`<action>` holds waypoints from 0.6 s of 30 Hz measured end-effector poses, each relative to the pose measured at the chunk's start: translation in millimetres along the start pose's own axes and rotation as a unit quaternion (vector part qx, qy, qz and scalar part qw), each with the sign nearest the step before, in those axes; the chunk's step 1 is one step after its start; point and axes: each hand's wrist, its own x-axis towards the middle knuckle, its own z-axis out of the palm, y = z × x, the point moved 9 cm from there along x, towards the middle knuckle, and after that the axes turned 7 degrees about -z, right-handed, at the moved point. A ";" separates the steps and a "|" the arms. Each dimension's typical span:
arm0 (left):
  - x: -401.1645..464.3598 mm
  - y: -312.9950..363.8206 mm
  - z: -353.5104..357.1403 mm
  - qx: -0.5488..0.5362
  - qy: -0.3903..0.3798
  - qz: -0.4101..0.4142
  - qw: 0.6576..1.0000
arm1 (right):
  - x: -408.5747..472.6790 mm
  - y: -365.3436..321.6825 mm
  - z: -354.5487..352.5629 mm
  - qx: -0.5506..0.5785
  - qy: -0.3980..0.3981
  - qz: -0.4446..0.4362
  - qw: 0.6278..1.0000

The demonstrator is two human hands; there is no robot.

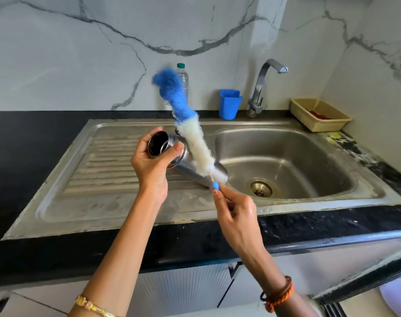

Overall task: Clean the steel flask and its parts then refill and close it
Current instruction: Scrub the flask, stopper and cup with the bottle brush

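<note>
Left hand (152,156): grips the neck of the steel flask (190,162), tilted over the sink (131,202).
Right hand (235,211): pinches the handle end of the bottle brush (195,143), outside the flask.

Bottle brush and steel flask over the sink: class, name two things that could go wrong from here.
1. The right hand pinches only the tip of the bottle brush, so the long, blurred brush may slip or flick drops about.
2. The left hand holds the steel flask tilted near its open mouth; it could slide into the sink.
</note>
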 end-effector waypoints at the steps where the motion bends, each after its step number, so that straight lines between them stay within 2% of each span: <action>1: -0.2 -0.7 -1.4 -0.004 -0.007 -0.005 1.000 | 2.9 9.8 -3.9 -0.014 0.000 0.021 1.000; 5: -5.6 0.2 -6.3 -0.001 -0.003 -0.006 1.000 | 7.9 56.2 -28.9 -0.065 0.023 0.119 0.991; 6: -6.8 0.9 -5.1 0.000 0.002 -0.006 1.000 | 6.2 51.5 -26.4 -0.065 0.018 0.111 0.991; 10: -6.7 -4.4 2.0 0.005 -0.007 -0.018 1.000 | -3.7 1.4 -3.9 -0.027 -0.024 -0.015 0.999; 11: -6.9 -4.9 1.1 0.008 -0.002 -0.021 1.000 | -3.0 1.8 -3.4 -0.029 -0.026 -0.018 0.999; 16: -5.7 -4.1 -3.6 0.024 -0.008 -0.027 0.999 | 12.1 58.8 -29.3 -0.106 -0.002 0.120 0.987; 18: -4.1 -0.3 0.7 0.035 -0.031 -0.013 0.999 | 15.4 51.5 -27.4 -0.104 -0.005 0.112 0.988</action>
